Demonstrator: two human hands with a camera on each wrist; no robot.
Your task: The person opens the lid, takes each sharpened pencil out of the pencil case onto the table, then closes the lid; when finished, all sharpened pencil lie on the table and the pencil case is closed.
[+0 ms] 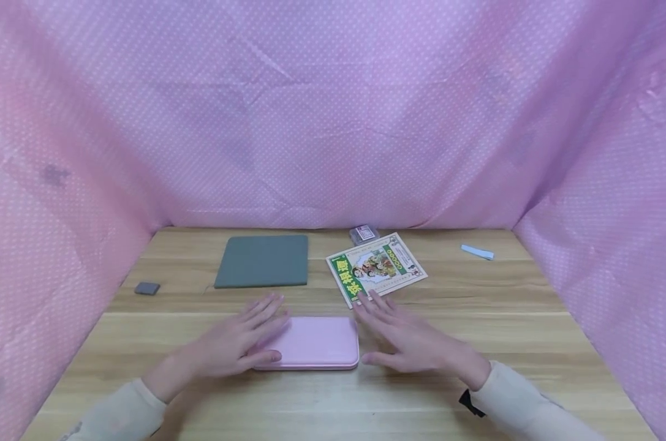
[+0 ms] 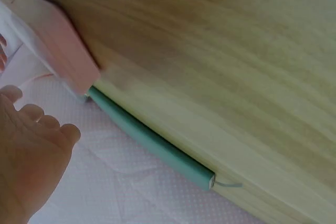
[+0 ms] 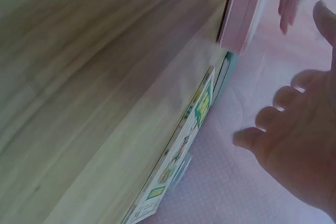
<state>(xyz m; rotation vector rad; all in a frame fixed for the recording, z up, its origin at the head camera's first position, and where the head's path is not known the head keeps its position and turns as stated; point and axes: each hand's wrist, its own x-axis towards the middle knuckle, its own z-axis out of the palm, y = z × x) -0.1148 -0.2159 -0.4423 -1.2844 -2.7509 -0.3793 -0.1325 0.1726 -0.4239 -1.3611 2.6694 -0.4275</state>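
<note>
A flat pink case [image 1: 324, 342] with rounded corners lies on the wooden table in front of the person. Over its left end, the left hand [image 1: 234, 344] is held with its fingers straight, overlapping the case in the head view. The right hand [image 1: 408, 344], fingers extended, hovers beside the case's right end. Its fingertips overlap the lower corner of an illustrated booklet [image 1: 378, 269] in that view. In the left wrist view, the left palm [image 2: 31, 156] has nothing in it. The right wrist view shows the right palm [image 3: 299, 145] likewise holding nothing, near the case [image 3: 247, 14].
Behind the case lies a dark green notebook [image 1: 263, 262]. A small clear box [image 1: 364, 234] with a label sits behind the booklet. There is a small grey block [image 1: 147, 288] at far left and a light blue strip [image 1: 477, 252] at right. Pink dotted cloth [image 1: 333, 135] surrounds the table.
</note>
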